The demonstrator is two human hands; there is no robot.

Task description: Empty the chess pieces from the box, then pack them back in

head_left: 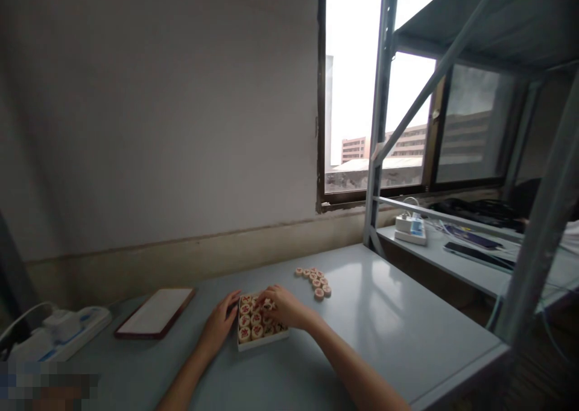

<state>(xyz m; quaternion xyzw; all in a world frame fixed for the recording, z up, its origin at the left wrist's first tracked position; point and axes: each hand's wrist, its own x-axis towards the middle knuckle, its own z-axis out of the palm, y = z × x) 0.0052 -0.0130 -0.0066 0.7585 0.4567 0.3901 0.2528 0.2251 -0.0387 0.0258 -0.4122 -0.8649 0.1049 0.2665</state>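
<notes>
A shallow white box (263, 342) sits on the grey table, with round wooden Chinese chess pieces (256, 331) in rows inside it, many marked in red. My left hand (221, 319) lies beside the box's left edge, its fingers stretched out and not wrapped round anything. Over the box's right part, my right hand (286, 306) reaches down with bent fingers pinched at a chess piece. That hand hides some of the pieces below it. Farther back on the table, several loose chess pieces (315, 276) lie in a curved cluster.
A box lid (156, 314) with a pale face and dark red edge lies at left. Beyond it is a white power strip (85, 332) with plugs. A metal frame post (373, 175) rises at the table's far right corner. Another desk (434, 251) holds phones and cables.
</notes>
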